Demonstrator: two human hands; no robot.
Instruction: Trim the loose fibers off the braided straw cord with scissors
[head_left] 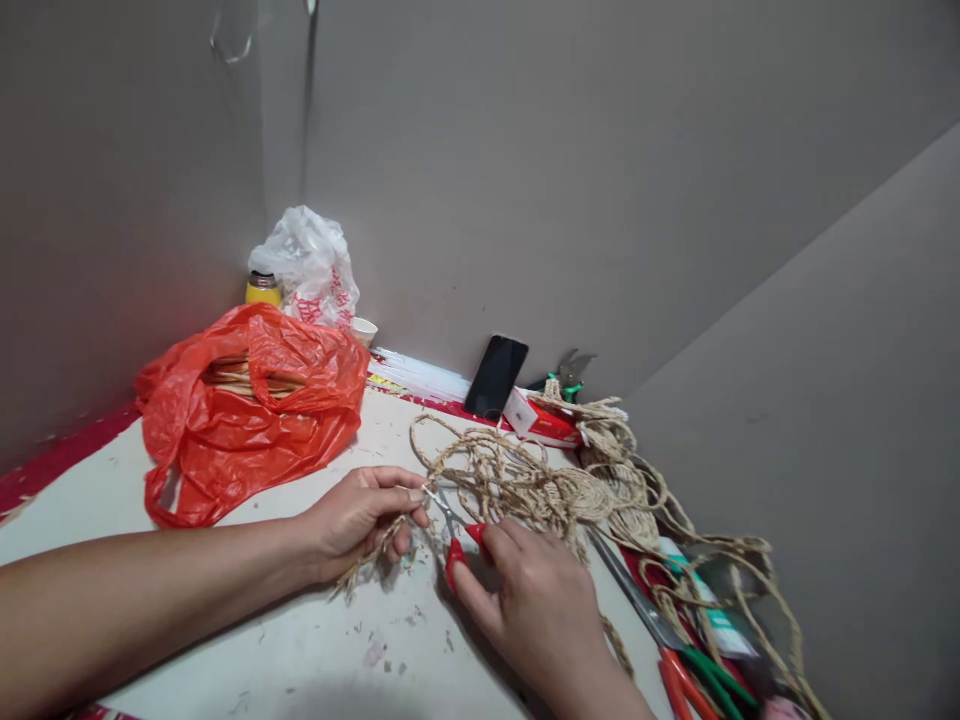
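My left hand [379, 515] is closed around a braided straw cord, pinching it between thumb and fingertips; frayed straw ends [360, 570] hang out below the palm. In my right hand [529, 590] is a small pair of scissors [454, 527] with red handles, thumb and fingers through the loops. Its blades point to the upper left and reach the cord at my left fingertips. Whether the blades touch the cord is too small to tell. Beyond both hands lies a tangled heap of braided cord [517, 475] on the white board [300, 640].
At the left sits a red plastic bag [292, 440] with straw inside. Behind it stand a white plastic bag [307, 255], a yellow jar [262, 289] and a paper cup [364, 330]. A phone [496, 375] leans near the wall. Large shears [660, 630] lie at the right.
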